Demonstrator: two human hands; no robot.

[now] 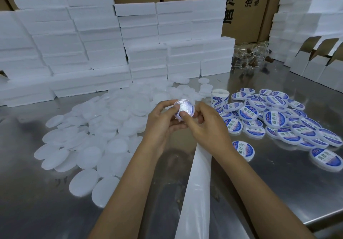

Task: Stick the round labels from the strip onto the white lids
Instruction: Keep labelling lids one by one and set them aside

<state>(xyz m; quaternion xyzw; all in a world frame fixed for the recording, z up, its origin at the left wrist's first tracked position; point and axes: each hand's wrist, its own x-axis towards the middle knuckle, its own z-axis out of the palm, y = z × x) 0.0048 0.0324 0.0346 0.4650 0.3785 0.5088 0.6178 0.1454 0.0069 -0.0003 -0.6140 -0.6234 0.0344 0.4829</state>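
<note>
Fingers (168, 111) of both hands pinch lid (183, 108).

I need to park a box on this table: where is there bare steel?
Bare steel lies near-left, below the plain lids, and near-right between the backing strip and the labelled lids. Behind both hands it is crowded.
</note>
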